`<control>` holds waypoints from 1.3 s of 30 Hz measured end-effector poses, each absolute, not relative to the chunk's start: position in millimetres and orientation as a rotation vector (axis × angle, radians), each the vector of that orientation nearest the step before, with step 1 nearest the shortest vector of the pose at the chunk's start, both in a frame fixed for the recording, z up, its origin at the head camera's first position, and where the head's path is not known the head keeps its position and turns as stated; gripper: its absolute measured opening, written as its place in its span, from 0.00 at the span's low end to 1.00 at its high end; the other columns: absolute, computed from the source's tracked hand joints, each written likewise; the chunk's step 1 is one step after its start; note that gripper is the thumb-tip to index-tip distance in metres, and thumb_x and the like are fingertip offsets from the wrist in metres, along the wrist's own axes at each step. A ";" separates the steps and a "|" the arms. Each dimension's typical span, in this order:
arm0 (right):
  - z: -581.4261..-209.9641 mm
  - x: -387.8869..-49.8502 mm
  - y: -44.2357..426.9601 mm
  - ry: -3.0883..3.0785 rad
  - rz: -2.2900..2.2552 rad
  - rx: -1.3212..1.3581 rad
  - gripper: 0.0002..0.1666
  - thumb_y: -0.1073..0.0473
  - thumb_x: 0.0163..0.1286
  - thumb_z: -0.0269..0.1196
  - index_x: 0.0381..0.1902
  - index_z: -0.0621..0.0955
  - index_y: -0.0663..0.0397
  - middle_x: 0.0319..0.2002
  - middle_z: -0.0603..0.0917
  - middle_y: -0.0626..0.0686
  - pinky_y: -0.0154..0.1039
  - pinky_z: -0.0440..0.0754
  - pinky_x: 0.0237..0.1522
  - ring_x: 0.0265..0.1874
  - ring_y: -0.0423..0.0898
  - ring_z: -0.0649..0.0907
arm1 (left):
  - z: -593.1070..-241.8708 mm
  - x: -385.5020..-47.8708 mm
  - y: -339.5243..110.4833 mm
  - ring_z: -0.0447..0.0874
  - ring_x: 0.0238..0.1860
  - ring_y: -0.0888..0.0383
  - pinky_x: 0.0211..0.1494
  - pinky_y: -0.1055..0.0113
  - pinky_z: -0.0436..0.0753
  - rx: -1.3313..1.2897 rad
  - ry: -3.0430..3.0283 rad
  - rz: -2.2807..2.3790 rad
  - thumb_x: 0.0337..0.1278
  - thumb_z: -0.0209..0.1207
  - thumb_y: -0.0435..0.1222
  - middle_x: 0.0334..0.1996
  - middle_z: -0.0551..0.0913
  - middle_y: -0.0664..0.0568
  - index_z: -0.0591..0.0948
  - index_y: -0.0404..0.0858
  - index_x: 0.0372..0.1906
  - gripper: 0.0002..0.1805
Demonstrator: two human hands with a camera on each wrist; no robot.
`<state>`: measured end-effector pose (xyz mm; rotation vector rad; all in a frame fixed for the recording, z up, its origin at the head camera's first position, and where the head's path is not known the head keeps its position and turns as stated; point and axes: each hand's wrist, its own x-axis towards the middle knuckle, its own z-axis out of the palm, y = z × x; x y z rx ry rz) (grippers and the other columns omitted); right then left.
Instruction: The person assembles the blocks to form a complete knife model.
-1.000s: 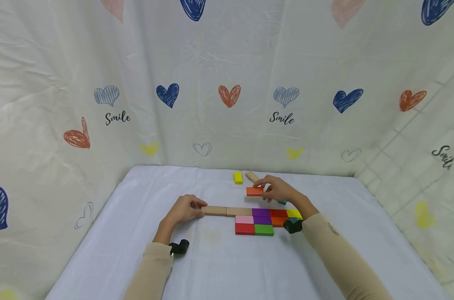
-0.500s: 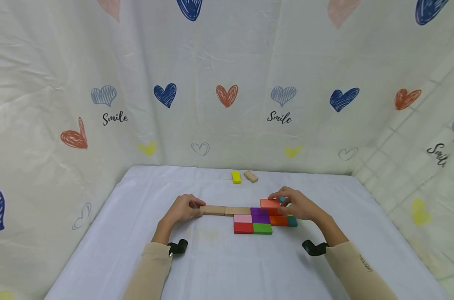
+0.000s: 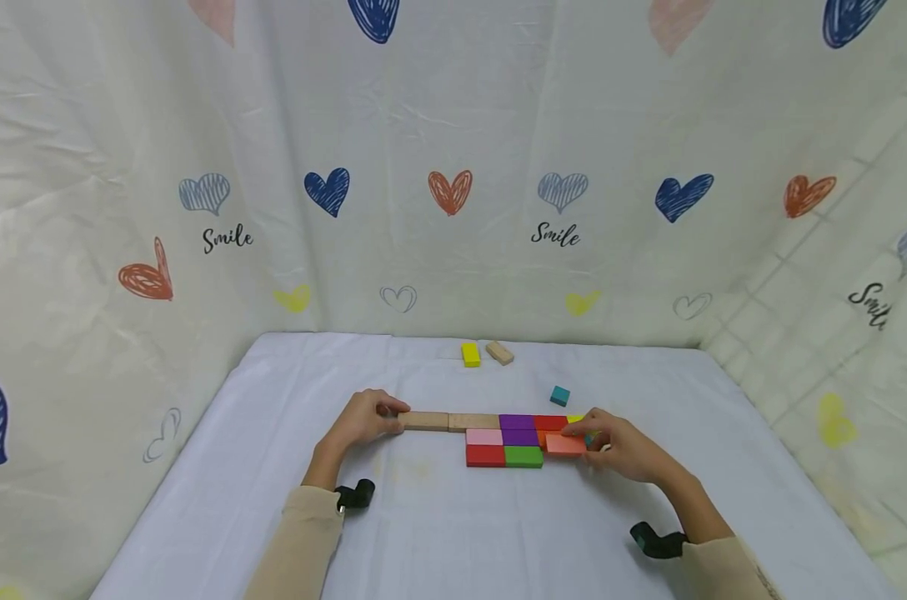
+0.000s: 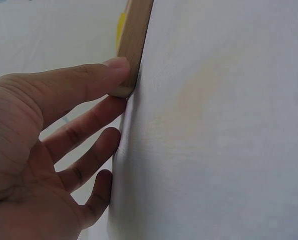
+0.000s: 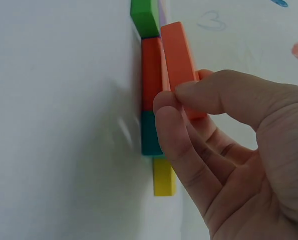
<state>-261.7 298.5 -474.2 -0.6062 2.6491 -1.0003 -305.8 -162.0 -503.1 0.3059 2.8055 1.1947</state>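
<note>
Colored and plain wooden blocks lie in joined rows on the white-covered table. At the row's left end, my left hand [image 3: 363,415] pinches the end of a plain wooden block [image 3: 426,421]; in the left wrist view the thumb [image 4: 98,75] lies on it. My right hand [image 3: 628,450] holds an orange block [image 3: 565,446] between thumb and fingers, slightly tilted, over the right part of the rows. Close by are a green block [image 3: 523,457], purple blocks [image 3: 517,429], and a red one [image 3: 550,422]. The right wrist view shows a teal block [image 5: 150,134] and a yellow block [image 5: 164,177] below.
Farther back lie a loose yellow block [image 3: 471,355], a small wooden block [image 3: 500,352] and a teal block [image 3: 560,396]. A white curtain with printed hearts hangs behind the table [image 3: 438,533].
My right hand has brought the orange block from behind the rows rightward and toward me, over their right part. The loose teal block is now uncovered. My left hand stays at the wooden block's end.
</note>
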 end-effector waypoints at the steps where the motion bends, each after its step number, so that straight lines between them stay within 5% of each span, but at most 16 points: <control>1: -475.8 -260.2 299.8 2.645 -1.000 -0.602 0.23 0.62 0.67 0.69 0.60 0.84 0.45 0.53 0.77 0.54 0.33 0.82 0.37 0.39 0.46 0.82 | -503.3 -305.7 -162.1 0.76 0.40 0.57 0.44 0.62 0.75 0.306 2.804 1.196 0.51 0.75 0.32 0.37 0.86 0.58 0.91 0.51 0.44 0.15; 10: -481.2 -255.4 298.7 2.640 -0.987 -0.597 0.22 0.63 0.66 0.69 0.58 0.85 0.47 0.49 0.76 0.54 0.33 0.81 0.33 0.33 0.46 0.81 | -504.7 -305.7 -163.5 0.76 0.41 0.57 0.45 0.62 0.76 0.290 2.802 1.205 0.51 0.75 0.32 0.38 0.86 0.58 0.91 0.51 0.44 0.15; 28: -482.6 -252.6 292.6 2.725 -0.921 -0.582 0.20 0.62 0.65 0.71 0.55 0.86 0.46 0.51 0.79 0.52 0.31 0.81 0.38 0.38 0.45 0.80 | -503.5 -305.3 -161.7 0.75 0.39 0.57 0.42 0.63 0.74 0.303 2.806 1.212 0.50 0.75 0.32 0.37 0.85 0.58 0.92 0.51 0.44 0.16; 39: -482.6 -249.7 296.9 2.723 -0.921 -0.553 0.16 0.59 0.65 0.72 0.51 0.86 0.49 0.38 0.82 0.47 0.32 0.80 0.34 0.36 0.44 0.79 | -502.2 -305.1 -161.5 0.75 0.39 0.57 0.42 0.64 0.74 0.302 2.809 1.203 0.50 0.75 0.32 0.37 0.86 0.58 0.92 0.51 0.44 0.15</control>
